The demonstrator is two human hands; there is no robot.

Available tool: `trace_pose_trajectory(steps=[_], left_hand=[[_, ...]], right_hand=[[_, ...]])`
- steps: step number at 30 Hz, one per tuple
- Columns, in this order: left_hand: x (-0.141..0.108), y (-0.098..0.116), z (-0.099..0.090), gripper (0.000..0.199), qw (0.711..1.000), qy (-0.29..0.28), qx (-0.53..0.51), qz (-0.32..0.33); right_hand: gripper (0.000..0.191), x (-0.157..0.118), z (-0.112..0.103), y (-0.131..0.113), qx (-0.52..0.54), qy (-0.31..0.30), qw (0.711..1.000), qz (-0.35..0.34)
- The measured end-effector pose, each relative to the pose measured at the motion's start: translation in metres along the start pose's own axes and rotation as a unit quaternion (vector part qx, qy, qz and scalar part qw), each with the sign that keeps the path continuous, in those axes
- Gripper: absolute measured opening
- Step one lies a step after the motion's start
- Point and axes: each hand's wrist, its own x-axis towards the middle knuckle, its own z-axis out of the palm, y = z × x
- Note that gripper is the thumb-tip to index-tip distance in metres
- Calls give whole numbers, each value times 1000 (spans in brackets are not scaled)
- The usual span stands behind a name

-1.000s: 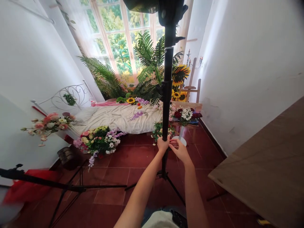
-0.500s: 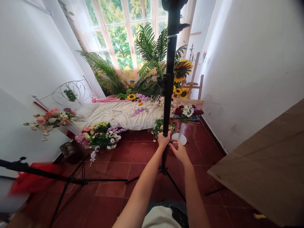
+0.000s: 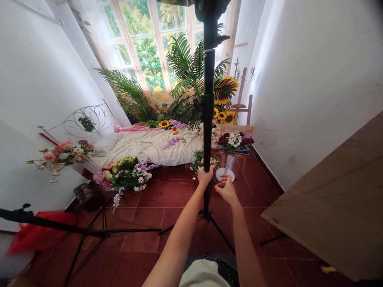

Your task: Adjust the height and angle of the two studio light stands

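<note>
A black light stand point(image 3: 208, 139) rises upright in front of me, its upper end running past the top of the view. My left hand point(image 3: 205, 176) is wrapped around its pole at the lower middle. Just right of the pole is my right hand point(image 3: 227, 190), fingers curved and apart, tips close to a small dark knob point(image 3: 213, 182) on the stand. The fingers partly cover that spot, so any contact is hard to see. Below, the stand's spread legs point(image 3: 220, 231) rest on the red tiled floor point(image 3: 176, 195).
A bed point(image 3: 149, 145) with white bedding stands ahead, with flower bunches point(image 3: 125, 175) before it and palm leaves point(image 3: 191, 75) behind. Another black stand point(image 3: 66, 227) reaches in from the left. At right are a brown board point(image 3: 335, 207), a white-based flower holder point(image 3: 225, 174) and an easel point(image 3: 239, 107).
The stand's upper part has shifted left in view, along with the background. My right fingers have drawn slightly away from the pole and spread. My left hand keeps its grip.
</note>
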Motion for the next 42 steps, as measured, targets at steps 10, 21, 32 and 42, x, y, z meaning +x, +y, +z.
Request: trace_pose_trajectory(steps=[10,21,32,42], left_hand=[[5,-10,6,42,1000,10,-6,20],[6,-11,8,43,1000,5,-5,16],[5,-6,4,41,1000,4,-1,5],[2,-5,3,39,1000,-2,-6,-3]], right_hand=[[39,-3,3,-5,-114,-21,991,-69],[36,3,22,-1,266,4,935,234],[34,1,13,-5,14,-32,999,38],[28,-12,14,-12,-206,29,978,-21]])
